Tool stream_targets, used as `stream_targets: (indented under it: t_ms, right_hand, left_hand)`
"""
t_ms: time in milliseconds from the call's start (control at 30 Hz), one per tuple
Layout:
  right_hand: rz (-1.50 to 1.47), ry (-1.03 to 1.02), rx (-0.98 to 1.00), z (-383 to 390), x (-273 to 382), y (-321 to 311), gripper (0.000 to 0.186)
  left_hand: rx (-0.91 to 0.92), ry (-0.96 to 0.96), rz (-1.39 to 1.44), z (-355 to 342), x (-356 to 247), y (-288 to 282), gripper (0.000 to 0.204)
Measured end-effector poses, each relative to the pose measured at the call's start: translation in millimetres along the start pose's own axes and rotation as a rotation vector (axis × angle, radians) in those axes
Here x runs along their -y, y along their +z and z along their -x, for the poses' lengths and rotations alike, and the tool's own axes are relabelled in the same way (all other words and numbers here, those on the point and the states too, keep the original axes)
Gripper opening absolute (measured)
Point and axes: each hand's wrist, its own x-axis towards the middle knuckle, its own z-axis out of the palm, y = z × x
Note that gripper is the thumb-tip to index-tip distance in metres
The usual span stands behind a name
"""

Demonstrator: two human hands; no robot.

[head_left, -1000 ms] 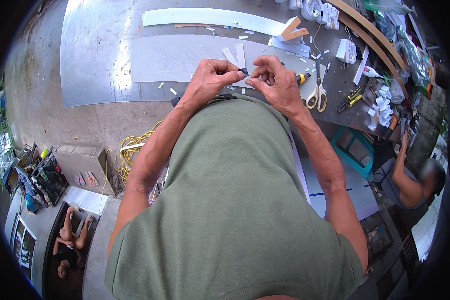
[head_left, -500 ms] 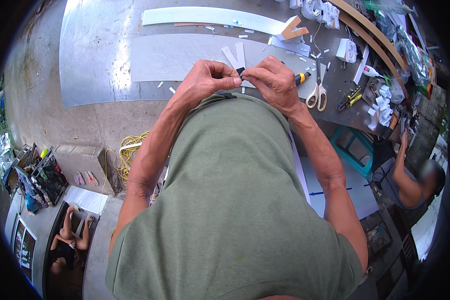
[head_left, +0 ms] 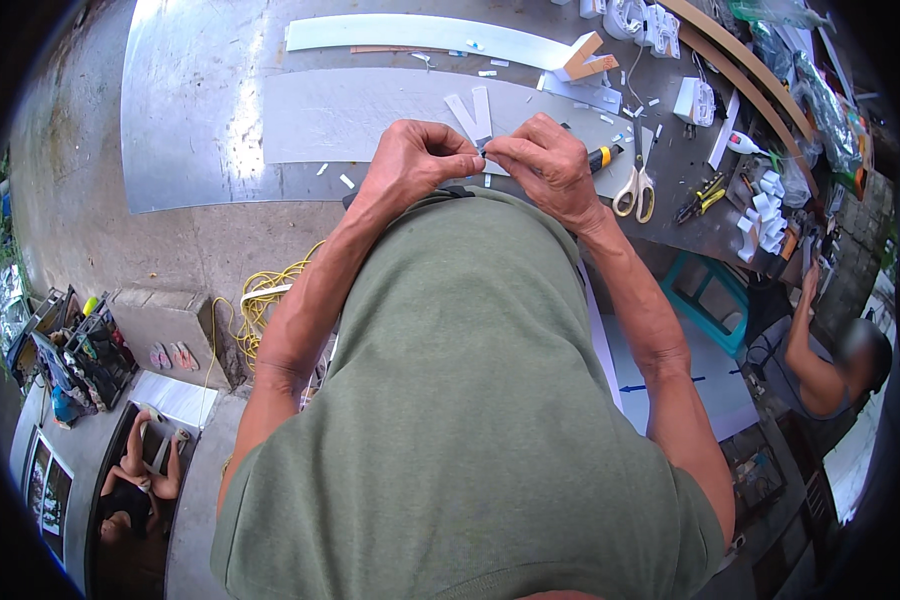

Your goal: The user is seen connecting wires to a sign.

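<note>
A person's left hand [head_left: 412,162] and right hand [head_left: 548,165] met above the near edge of a table [head_left: 676,232], thumbs and forefingers pinching a tiny black piece [head_left: 483,153]. The piece sat between the two sets of fingertips, mostly hidden by them. White strips [head_left: 482,108] lay just beyond; a cutter [head_left: 602,157] and scissors [head_left: 634,192] lay right of the hands, toward that edge.

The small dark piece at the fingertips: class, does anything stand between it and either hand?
Nothing visible does: the left hand and right hand meet at the small dark piece, mostly covering it. The scissors lie off to the right.
</note>
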Motion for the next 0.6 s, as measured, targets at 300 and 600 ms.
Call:
stream_targets:
  t_ms: [300, 600]
  right_hand:
    - [0.068, -0.001, 0.104, -3, 4, 2, 0.011]
    - [0.098, 0.098, 0.161, 1, 6, 7, 0.011]
  left_hand:
    - [-0.168, 0.384, -0.377, 0, 11, 9, 0.017]
    - [-0.14, 0.476, -0.505, -7, 11, 10, 0.021]
